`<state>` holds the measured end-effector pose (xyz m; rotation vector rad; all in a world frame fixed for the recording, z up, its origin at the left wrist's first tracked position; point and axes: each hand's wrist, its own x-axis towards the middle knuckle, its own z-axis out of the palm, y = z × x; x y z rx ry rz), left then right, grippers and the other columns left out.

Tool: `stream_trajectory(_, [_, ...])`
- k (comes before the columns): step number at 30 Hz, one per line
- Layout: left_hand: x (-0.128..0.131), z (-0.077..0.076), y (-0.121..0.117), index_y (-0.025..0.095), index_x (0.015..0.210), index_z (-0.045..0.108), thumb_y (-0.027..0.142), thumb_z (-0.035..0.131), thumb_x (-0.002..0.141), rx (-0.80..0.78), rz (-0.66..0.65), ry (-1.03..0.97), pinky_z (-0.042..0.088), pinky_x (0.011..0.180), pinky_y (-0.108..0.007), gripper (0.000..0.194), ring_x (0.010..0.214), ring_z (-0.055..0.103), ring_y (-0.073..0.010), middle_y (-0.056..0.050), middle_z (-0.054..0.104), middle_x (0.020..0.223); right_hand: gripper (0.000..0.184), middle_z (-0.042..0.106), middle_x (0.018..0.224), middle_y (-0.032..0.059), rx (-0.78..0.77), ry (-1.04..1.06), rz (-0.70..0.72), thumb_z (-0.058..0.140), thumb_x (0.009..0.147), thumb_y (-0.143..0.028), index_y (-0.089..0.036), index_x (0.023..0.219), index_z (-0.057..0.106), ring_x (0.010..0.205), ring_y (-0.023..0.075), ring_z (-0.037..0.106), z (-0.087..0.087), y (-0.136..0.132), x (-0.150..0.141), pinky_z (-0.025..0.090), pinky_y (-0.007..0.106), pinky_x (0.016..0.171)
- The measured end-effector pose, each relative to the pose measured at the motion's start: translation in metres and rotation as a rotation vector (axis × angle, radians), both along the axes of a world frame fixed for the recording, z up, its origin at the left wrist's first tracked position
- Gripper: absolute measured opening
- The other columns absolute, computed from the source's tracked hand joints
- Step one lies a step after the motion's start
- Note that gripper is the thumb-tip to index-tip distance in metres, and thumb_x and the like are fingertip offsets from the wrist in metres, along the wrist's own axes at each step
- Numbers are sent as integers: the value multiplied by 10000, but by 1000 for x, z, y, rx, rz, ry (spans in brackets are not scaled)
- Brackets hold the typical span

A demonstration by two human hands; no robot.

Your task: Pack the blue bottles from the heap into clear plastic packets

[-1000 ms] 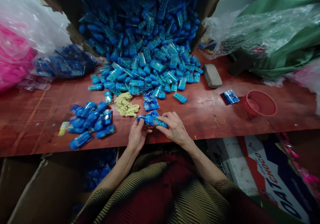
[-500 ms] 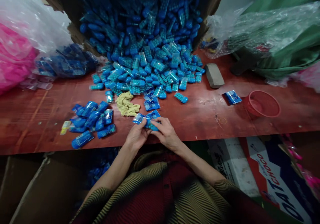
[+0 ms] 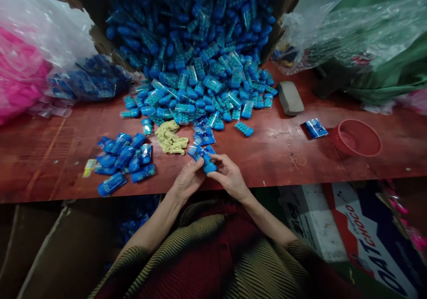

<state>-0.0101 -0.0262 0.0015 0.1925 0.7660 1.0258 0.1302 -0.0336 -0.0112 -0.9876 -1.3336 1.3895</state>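
Near the table's front edge, my left hand (image 3: 190, 178) pinches a blue printed sleeve (image 3: 196, 151), its thumb on top. A small clear bottle with a blue cap (image 3: 210, 167), holding blue beads, sits partly in the sleeve, cap end toward me. My right hand (image 3: 230, 178) grips this bottle near the cap between thumb and fingers. Just beyond lie more flat blue sleeves (image 3: 204, 136) and a crumpled pale yellow glove-like piece (image 3: 171, 137). To the left is a cluster of sleeved blue bottles (image 3: 124, 155).
A large heap of blue-capped bottles (image 3: 200, 90) spills from a cardboard box onto the red table (image 3: 267, 156). Rightward are a grey block (image 3: 290, 98), a blue packet (image 3: 314, 128) and a red basket (image 3: 356, 138). Plastic bags (image 3: 90, 78) stand at the left; cartons (image 3: 370, 241) are below.
The bottle has turned from lying sideways to pointing its cap toward me, and the sleeve now lies around part of it. My right hand has shifted its grip toward the cap.
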Motion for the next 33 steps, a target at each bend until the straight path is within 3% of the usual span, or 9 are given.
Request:
stream_trajectory(3, [4, 0, -3, 99, 911, 680, 214, 727, 695, 18, -14, -4, 483, 820, -230, 249, 835, 646, -146, -59, 708, 877, 653, 519, 935, 12, -76, 53, 46, 728, 703, -330, -278, 1291, 449, 892, 155, 565, -4, 3, 4, 503, 300, 788])
stream_trajectory(6, [3, 0, -5, 112, 951, 673, 219, 720, 701, 31, -62, 5, 481, 853, -269, 276, 901, 647, -179, -68, 710, 902, 714, 495, 1027, 37, 16, -127, 70, 734, 700, -380, -280, 1331, 417, 937, 176, 547, -3, 7, 12, 478, 362, 873])
stream_trajectory(10, [-3, 1, -6, 126, 988, 658, 228, 723, 698, 37, -149, 24, 507, 812, -308, 314, 887, 665, -216, -73, 718, 841, 882, 403, 1303, 83, 177, -334, 82, 793, 600, -445, -291, 1371, 394, 1262, 273, 362, 4, 15, 21, 260, 462, 1096])
stream_trajectory(12, [-5, 2, -5, 148, 1008, 652, 232, 740, 679, 44, -191, -8, 518, 776, -304, 351, 821, 677, -205, -58, 722, 816, 973, 329, 1411, 75, 141, -280, 192, 807, 556, -472, -315, 1398, 346, 1342, 290, 267, 5, 19, 23, 228, 462, 1115])
stream_trajectory(15, [-7, 2, -6, 162, 989, 663, 203, 759, 647, 48, -250, -84, 517, 763, -302, 357, 775, 682, -197, -49, 726, 802, 1015, 333, 1448, 56, -35, -40, 431, 794, 577, -474, -357, 1429, 255, 1325, 274, 334, 2, 23, 23, 356, 430, 1047])
stream_trajectory(17, [-6, 1, -7, 140, 940, 678, 191, 754, 650, 27, -285, -108, 515, 751, -291, 304, 757, 682, -193, -62, 726, 795, 1037, 375, 1430, 54, -133, 100, 509, 807, 574, -444, -358, 1434, 236, 1291, 256, 394, 1, 23, 22, 402, 391, 1009])
stream_trajectory(23, [8, 2, -18, 115, 819, 696, 251, 776, 643, -8, -211, -104, 506, 700, -213, 237, 671, 656, -127, -50, 719, 746, 1030, 438, 1385, 62, -247, 211, 488, 824, 581, -372, -322, 1436, 251, 1171, 197, 508, 0, 19, 20, 406, 324, 994])
stream_trajectory(28, [18, 7, -24, 126, 887, 688, 278, 734, 701, -12, -84, -31, 502, 739, -212, 245, 693, 653, -120, -42, 714, 740, 930, 520, 1288, 38, -235, 193, 427, 798, 628, -327, -309, 1417, 307, 1072, 144, 543, -6, 17, 21, 424, 274, 955])
stream_trajectory(33, [14, 12, -22, 108, 948, 680, 223, 702, 729, 30, -140, -17, 492, 797, -245, 248, 792, 664, -153, -81, 723, 849, 890, 560, 1249, 13, -266, 195, 406, 808, 604, -239, -311, 1382, 383, 1088, 141, 548, -7, 19, 23, 421, 258, 965])
